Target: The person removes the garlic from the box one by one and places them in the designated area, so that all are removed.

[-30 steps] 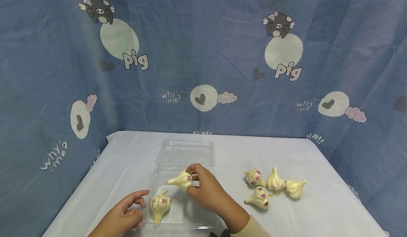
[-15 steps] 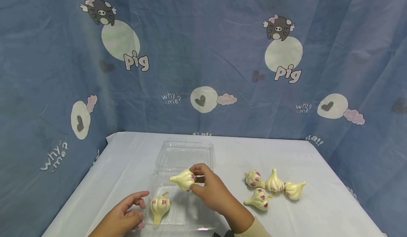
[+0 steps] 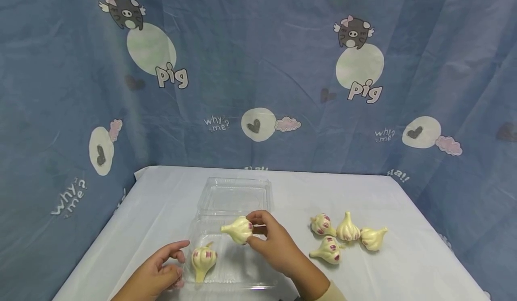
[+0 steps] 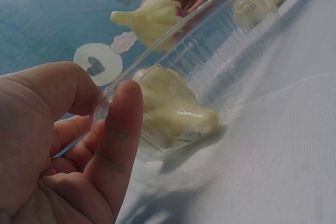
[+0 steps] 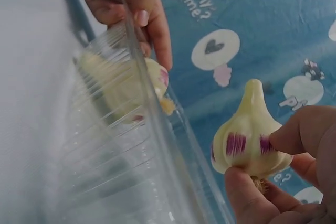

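Head view: right hand (image 3: 275, 243) holds garlic bulb (image 3: 239, 230), seemingly above clear container (image 3: 238, 272).

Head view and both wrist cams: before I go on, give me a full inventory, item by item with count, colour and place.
Backdrop: 1, blue with printed pigs, hearts and lettering, behind everything
Cloth: 1, white, spread beneath the other things
Clear container: 1, colourless, open on the cloth
Container lid: 1, colourless, folded back on the far side
Garlic bulb in the container: 1, cream with purple marks, near its left edge
Raised garlic bulb: 1, cream with purple marks, in the air above the container
Loose garlic bulbs: 4, cream with purple marks, clustered right of the container
Sleeve: 1, beige, right forearm
Left hand: 1, bare, pinching the container's left rim
Right hand: 1, bare, pinching the raised bulb
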### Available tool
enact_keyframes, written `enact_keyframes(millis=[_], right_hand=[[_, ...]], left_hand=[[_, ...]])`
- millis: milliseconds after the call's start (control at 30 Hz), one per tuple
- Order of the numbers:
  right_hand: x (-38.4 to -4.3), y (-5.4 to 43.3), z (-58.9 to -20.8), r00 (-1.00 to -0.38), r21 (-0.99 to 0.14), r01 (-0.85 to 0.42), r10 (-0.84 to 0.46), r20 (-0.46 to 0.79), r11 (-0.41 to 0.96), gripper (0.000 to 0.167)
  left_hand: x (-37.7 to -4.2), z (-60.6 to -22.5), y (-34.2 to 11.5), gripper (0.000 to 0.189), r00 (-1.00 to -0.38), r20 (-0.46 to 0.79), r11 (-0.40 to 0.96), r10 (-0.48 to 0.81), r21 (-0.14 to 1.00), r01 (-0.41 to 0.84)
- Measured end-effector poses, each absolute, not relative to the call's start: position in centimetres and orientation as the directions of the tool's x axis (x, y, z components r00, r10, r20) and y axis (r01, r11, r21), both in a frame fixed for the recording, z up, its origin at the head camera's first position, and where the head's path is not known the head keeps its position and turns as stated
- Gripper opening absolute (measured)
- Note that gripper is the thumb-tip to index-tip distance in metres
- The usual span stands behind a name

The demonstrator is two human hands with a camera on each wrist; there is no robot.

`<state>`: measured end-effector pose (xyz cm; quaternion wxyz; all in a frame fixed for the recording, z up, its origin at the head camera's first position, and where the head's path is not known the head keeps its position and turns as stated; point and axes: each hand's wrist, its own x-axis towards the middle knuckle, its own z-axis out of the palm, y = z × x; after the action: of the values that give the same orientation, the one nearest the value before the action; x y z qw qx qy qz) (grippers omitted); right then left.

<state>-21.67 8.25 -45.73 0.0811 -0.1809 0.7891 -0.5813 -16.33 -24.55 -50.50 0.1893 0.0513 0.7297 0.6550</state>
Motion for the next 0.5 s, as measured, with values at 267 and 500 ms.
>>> enact_keyframes(millis=[267,500], right_hand=[[-21.3,9.2,-46.3,-0.936,-0.954,-0.180,-0.341,0.091,0.239,0.043],[-21.1,10.2,-46.4,-0.943,-0.962,-0.170,-0.318,0.096,0.213,0.042]], left_hand=[[-16.2,-50.3,-24.1,0.072,-0.939,-0.222,0.175,0.264,0.968,-0.180],[-16.0,-50.2,-23.9,0.073,-0.943,-0.221,0.181,0.249,0.967,-0.179]])
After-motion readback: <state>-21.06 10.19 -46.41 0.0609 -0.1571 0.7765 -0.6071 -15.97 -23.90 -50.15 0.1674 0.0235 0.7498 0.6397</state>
